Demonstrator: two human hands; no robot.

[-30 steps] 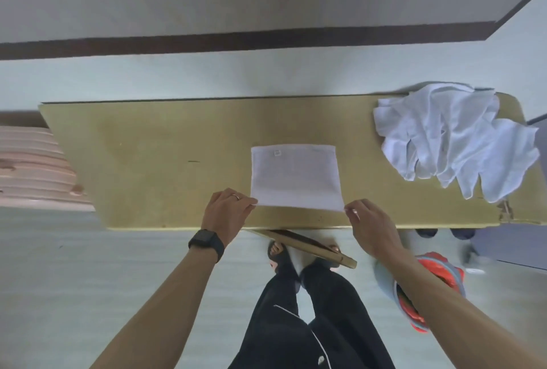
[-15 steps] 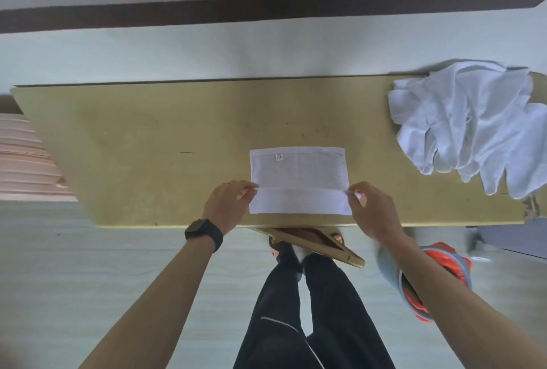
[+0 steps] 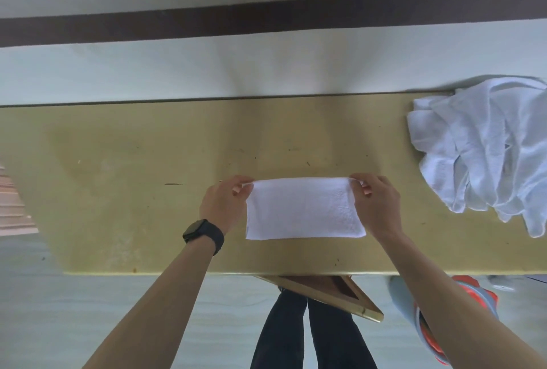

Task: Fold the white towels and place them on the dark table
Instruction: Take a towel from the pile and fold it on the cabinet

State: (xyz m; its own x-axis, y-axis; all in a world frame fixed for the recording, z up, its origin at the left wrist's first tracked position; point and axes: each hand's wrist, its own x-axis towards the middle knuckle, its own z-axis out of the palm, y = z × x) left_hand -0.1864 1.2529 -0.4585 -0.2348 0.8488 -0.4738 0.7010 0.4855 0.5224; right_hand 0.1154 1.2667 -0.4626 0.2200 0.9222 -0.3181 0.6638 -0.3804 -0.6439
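Both forearms reach in over the near edge of the yellow-olive tabletop [image 3: 118, 179], bare, with the backs of the hands turned up to the camera. A black wristwatch [image 3: 203, 235] sits on the left wrist. The left hand [image 3: 223, 207] and the right hand [image 3: 376, 205] are level with each other above the middle of the tabletop, wrists nearly straight.

Each hand pinches a far corner of the folded white towel [image 3: 302, 211]. The left thumb and forefinger hold the far-left corner and the right thumb and forefinger hold the far-right one. The remaining fingers [image 3: 236, 189] are curled in toward the palm. The towel fills the gap between the two hands, its short sides running beside the knuckles.

The towel is a clean white rectangle, wider than it is deep, with a soft terry nap and a faint raised pattern toward its right end. Its far edge is drawn taut between the pinches. Its near edge lies flat on the tabletop, a little back from the tabletop's near edge and slightly bowed.

At the right end of the tabletop lies a crumpled pile of white towels [image 3: 485, 149], unfolded, with corners hanging toward the near edge.
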